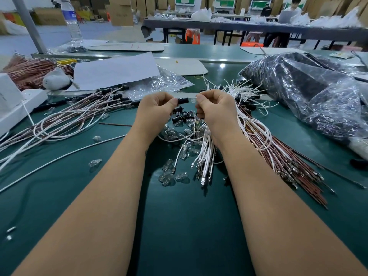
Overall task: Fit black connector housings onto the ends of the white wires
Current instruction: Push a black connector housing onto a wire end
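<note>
no legible text, bottle label (73, 15) blurred

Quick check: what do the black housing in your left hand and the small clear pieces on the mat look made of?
Black housing: likely moulded plastic, matte black with a ribbed body. Clear pieces: glass or clear plastic, I cannot tell which; they are see-through with bright glints. Left hand pinches the housing.

Factory assembly floor, green conveyor workbench (179, 226), wire bundles (65, 116), stacked cardboard boxes (121, 13)
</note>
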The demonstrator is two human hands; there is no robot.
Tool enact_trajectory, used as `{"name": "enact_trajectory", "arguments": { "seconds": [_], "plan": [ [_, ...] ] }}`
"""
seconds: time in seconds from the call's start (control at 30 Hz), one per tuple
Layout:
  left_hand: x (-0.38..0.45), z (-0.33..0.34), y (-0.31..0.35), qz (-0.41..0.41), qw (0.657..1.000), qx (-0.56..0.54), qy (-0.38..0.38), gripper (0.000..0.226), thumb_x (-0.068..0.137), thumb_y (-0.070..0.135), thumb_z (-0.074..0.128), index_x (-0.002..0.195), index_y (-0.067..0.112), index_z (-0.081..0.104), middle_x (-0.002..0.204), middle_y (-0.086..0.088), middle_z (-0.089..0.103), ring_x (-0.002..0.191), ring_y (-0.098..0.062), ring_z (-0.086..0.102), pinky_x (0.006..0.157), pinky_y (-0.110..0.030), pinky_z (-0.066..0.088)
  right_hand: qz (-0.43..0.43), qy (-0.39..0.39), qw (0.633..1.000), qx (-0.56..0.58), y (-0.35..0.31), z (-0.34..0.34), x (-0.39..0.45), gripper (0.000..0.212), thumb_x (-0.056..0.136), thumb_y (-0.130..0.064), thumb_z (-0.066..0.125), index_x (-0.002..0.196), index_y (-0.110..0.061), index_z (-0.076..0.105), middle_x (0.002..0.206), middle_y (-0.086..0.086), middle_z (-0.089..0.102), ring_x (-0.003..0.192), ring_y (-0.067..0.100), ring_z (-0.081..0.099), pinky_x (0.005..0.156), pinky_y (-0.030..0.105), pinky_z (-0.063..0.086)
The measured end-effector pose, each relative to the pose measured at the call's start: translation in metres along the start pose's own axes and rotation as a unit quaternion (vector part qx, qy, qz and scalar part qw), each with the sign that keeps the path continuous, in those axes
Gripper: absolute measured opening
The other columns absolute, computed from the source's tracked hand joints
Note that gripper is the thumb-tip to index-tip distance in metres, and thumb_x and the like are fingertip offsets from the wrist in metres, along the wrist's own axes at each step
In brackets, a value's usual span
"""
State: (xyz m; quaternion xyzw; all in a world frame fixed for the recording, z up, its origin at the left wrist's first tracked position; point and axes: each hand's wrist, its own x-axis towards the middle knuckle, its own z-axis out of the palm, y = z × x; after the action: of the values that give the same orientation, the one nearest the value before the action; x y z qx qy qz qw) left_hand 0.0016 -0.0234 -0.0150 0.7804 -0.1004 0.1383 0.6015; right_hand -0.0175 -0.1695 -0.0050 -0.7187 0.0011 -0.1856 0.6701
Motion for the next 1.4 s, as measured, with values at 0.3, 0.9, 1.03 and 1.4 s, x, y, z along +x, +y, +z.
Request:
{"name": "enact_trajectory", "arguments": {
  "seconds": [0.3,0.9,1.03,1.4],
  "plan": [
    [0.01,-0.01,-0.006,-0.042,0.991,-0.061,0.107,0.022,0.096,0.01,0.052,0.079,0.019,0.061,0.067,0.001,0.056,0.054,-0.007,0.042,0.053,-0.019,0.035,-0.161,-0.109,0.906,-0.375,-0.01,0.01,-0.008,0.021,0.091,-0.012,0.058,0.106,-0.016,0.072,0.101,0.002,0.071,0.088,0.014,0.062,0.084,0.029,0.052],
    [0.009,-0.008,-0.005,-0.06,0.994,-0.09,0.034,0.028,0.096,-0.003,0.042,0.087,0.019,0.057,0.071,-0.005,0.057,0.055,-0.011,0.037,0.047,-0.017,0.031,-0.086,-0.274,0.86,-0.422,-0.011,0.018,-0.015,0.016,0.075,-0.019,0.06,0.087,-0.02,0.07,0.084,-0.003,0.068,0.082,0.016,0.062,0.077,0.036,0.056],
    [0.008,-0.008,-0.003,-0.072,0.991,-0.107,0.024,0.02,0.091,0.001,0.051,0.085,0.018,0.059,0.073,-0.005,0.057,0.052,-0.009,0.037,0.044,-0.013,0.031,-0.086,-0.273,0.866,-0.409,-0.008,0.018,-0.015,0.011,0.075,-0.016,0.062,0.082,-0.019,0.071,0.082,-0.002,0.067,0.08,0.016,0.062,0.076,0.036,0.055],
    [0.009,-0.006,-0.007,-0.013,0.997,-0.078,-0.018,0.02,0.096,0.009,0.053,0.082,0.018,0.064,0.063,0.003,0.054,0.051,-0.005,0.039,0.049,-0.015,0.032,-0.046,-0.036,0.996,-0.068,-0.008,0.002,-0.004,0.017,0.093,-0.008,0.058,0.09,-0.017,0.072,0.066,-0.001,0.061,0.058,0.016,0.056,0.06,0.03,0.05]
  ]
}}
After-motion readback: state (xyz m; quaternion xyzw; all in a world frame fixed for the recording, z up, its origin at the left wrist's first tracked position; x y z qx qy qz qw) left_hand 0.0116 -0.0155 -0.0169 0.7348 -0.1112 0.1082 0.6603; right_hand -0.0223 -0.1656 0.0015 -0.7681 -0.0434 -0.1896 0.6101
